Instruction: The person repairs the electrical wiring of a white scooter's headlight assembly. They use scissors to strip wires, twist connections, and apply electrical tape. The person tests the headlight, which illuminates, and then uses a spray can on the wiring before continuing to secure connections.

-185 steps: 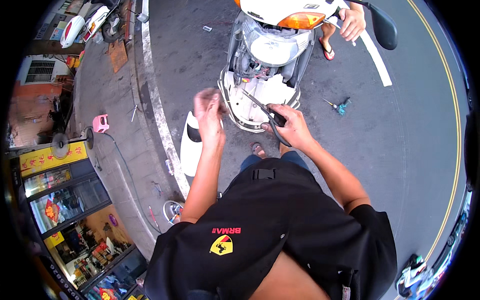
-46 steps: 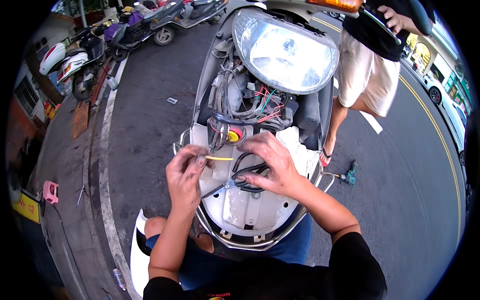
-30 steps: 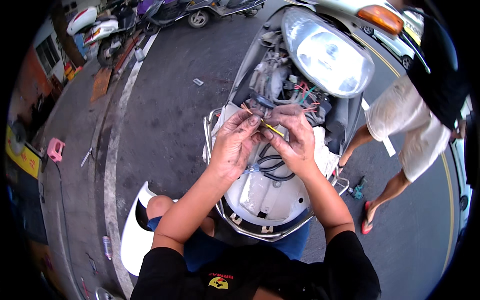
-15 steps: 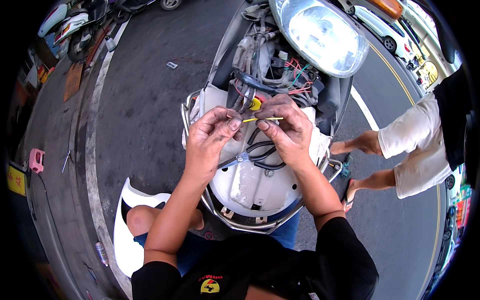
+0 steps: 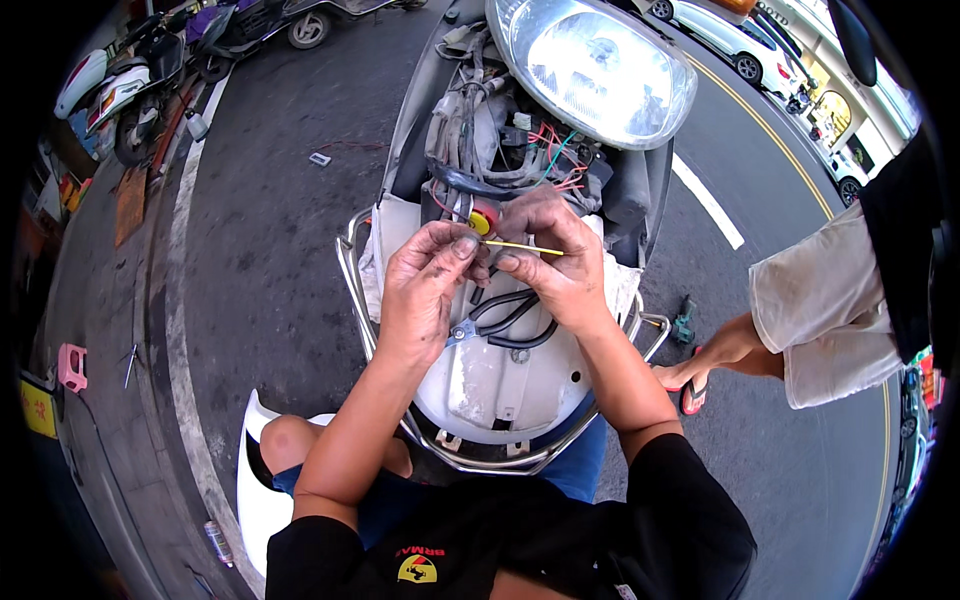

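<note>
Yellow strand [image 5: 530, 247] is passing between your right fingers [image 5: 513, 264], their grip indeterminable; your left fingers [image 5: 462, 248] are pinching its left end. Holding both thumbs close should be steadying it. Pliers [image 5: 464, 331] are lying just below your fingers.

The scooter's scuffed white front section [image 5: 488, 398] served as a ledge, and a pair of pliers [image 5: 466, 330] with black handles lay flat on it, jaws toward the person's left. Around it the dark asphalt [image 5: 270, 260] bore a curved white panel [image 5: 262, 525] on the left, a green tool [image 5: 684, 320] on the right and a small pale rectangular piece [image 5: 320, 159] farther out. Beyond the painted white line, the grey pavement [image 5: 112, 440] carried a pink stool [image 5: 72, 367] and a thin metal tool [image 5: 131, 365].
</note>
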{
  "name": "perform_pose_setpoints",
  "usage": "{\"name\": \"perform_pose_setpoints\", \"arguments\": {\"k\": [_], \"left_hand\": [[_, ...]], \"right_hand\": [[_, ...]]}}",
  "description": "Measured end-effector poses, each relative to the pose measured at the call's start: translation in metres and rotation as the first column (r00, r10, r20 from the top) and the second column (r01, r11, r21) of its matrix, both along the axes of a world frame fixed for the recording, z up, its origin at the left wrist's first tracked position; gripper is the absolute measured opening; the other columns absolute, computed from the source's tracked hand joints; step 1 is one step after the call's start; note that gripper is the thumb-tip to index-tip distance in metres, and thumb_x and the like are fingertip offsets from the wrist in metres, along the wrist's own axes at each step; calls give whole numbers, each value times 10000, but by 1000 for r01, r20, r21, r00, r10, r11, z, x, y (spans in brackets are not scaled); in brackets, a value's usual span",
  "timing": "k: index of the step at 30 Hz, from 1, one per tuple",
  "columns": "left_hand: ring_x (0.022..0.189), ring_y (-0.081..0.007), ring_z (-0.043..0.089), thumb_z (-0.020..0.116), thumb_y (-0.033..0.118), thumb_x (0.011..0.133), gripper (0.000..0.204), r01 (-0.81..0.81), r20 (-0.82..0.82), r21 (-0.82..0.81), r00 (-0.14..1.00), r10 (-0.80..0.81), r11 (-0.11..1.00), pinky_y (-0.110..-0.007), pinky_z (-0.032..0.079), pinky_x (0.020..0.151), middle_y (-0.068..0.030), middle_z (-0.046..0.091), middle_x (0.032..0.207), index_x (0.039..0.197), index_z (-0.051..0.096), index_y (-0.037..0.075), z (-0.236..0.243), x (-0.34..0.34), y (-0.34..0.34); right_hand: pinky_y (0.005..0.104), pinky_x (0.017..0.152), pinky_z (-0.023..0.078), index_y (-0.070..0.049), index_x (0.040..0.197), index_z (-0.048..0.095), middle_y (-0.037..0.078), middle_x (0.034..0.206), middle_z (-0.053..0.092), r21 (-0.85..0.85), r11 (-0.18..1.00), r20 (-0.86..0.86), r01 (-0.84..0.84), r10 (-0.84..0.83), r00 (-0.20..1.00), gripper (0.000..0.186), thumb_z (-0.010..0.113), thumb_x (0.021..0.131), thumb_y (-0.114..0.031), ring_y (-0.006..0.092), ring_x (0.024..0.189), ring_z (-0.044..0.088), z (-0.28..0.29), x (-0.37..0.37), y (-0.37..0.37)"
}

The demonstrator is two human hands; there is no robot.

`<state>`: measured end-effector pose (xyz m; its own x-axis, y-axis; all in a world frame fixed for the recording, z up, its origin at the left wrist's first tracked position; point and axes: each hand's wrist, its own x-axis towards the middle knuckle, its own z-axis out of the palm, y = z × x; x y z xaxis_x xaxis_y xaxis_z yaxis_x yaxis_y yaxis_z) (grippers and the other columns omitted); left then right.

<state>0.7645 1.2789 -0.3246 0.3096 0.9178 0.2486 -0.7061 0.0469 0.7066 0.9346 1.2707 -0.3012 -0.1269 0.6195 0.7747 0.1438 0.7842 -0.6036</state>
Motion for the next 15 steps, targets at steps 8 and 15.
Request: {"name": "perform_pose_setpoints", "arguments": {"k": [8,15], "left_hand": [[770,-149,628,671,98,928,144,8,-45,-14,999,-8,1000,-287,500,713,-70,670,880,1032,646,2,-5,2,0],[778,-152,626,681,90,922,145,-26,-42,-48,999,24,999,-289,506,710,-71,668,883,1022,655,-11,-3,0,-5]], "right_hand": [[327,800,481,-17,871,681,71,858,665,-126,990,-129,61,-78,989,150,783,815,-111,198,877,619,-11,4,0],[329,812,480,-5,867,679,85,892,650,-117,992,-250,-39,9,968,179,790,812,-135,209,884,616,-4,-11,-4]]}}
